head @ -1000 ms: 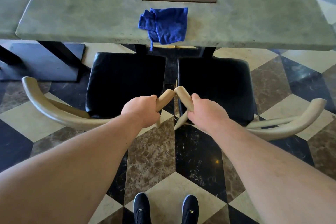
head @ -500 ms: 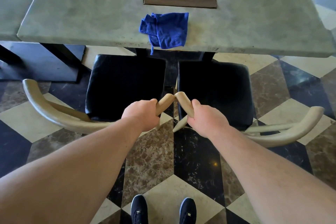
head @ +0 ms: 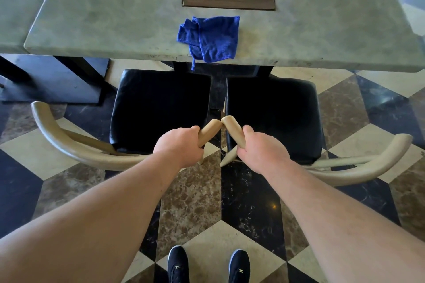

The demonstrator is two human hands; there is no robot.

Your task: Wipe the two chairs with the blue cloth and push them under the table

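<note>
Just short of the counter (head: 115, 18), two chairs stand side by side with their black seats mostly in the open. Only the far edges of the left chair (head: 161, 108) and the right chair (head: 271, 119) reach the counter's near edge. The left grip (head: 178, 148) is curled tightly round the inner end of the left chair's curved wooden backrest. The right grip (head: 262, 153) is wrapped the same way round the inner end of the right chair's. The two rounded tips meet, or nearly meet, between the grips. The blue cloth (head: 210, 38) lies crumpled on the counter right at its near edge with a loose tag hanging over, so the wiping looks finished and the step in hand seems to be the push. To do it well, both chairs should travel straight ahead at one pace, arms extending evenly, so that neither seat swings and the tips do not grind together or pinch a finger. Holding only the inner ends invites each chair to pivot, so a slight corrective steer, or a shift toward the middle of each backrest, would help. Dark supports (head: 181, 65) show under the counter beyond the seats, and the chair legs may catch there. Whether the backrests clear the counter's underside cannot be told, so the push should ease off as they near the edge.
</note>
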